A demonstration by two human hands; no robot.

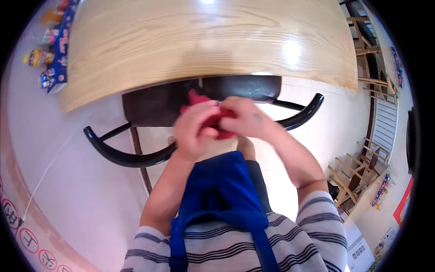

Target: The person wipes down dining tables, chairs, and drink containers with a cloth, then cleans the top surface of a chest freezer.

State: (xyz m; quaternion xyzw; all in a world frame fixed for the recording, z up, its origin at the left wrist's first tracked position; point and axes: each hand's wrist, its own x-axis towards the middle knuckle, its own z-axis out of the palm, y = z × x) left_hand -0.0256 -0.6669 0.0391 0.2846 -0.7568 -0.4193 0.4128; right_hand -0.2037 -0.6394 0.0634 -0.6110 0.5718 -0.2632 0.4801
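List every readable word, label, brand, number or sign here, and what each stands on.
"的": red-circled on the lower-left wall.
"上": red-circled, same wall.
"尖": red-circled, same wall; the next circle is cut off.
Blue display box: white lettering, too blurred to read.
Blue-and-white can: too small to read.
White panel, lower right: QR code, no legible words.
Red item: no text made out.

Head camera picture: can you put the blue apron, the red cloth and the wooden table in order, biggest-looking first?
1. Wooden table
2. Blue apron
3. Red cloth, partly hidden by the left hand and right hand
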